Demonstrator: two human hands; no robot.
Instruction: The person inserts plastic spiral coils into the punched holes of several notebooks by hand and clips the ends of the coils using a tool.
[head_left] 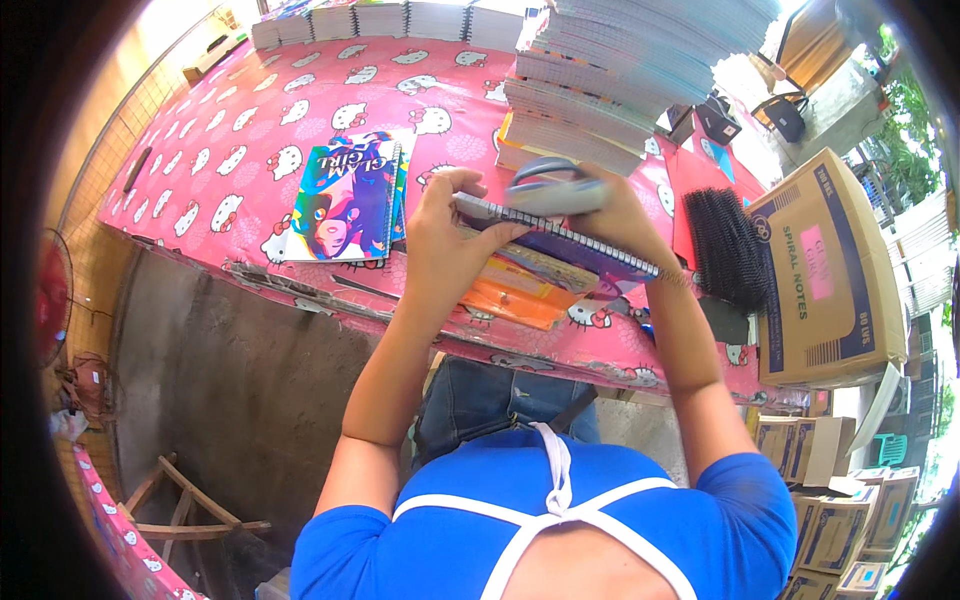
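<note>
My left hand (440, 230) grips the left end of a spiral notebook (570, 240), thumb over the near side and fingers behind it. The notebook is tilted up, its wire-bound edge on top, and a loose end of coil sticks out at the right by my forearm. My right hand (625, 215) is closed around a tool with grey-blue looped handles (555, 190), blurred by motion, just above the bound edge; its exact kind cannot be told. Below the notebook, an orange-covered book (510, 300) lies near the table's front edge. Colourful spiral notebooks (345, 205) lie to the left.
Tall stacks of unbound books (590, 100) stand at the back of the pink patterned table (240, 190). A bundle of black coils (730, 250) lies at the right, beside a large cardboard box (830, 270). More cartons (830, 520) are piled lower right. A wooden frame (195, 510) stands lower left.
</note>
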